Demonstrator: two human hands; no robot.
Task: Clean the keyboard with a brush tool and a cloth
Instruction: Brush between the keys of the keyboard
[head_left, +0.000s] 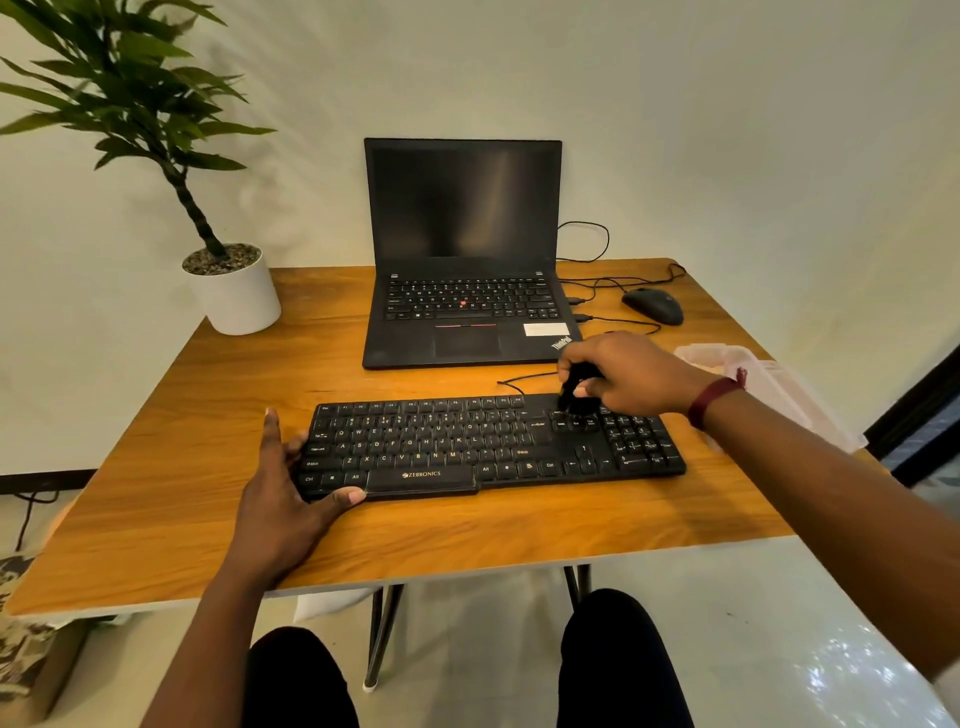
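A black wired keyboard (467, 441) lies across the front middle of the wooden table (208, 509). My left hand (283, 483) holds its left end, thumb curled against the front edge and fingers along the side. My right hand (628, 376) grips a small black brush tool (575, 392), whose bristles touch the keys above the arrow cluster, near the number pad. No cloth is clearly in view.
An open black laptop (462, 260) stands behind the keyboard. A black mouse (653, 305) and cables lie at the back right. A clear plastic container (769, 384) sits at the right edge. A potted plant (234, 291) stands at the back left corner.
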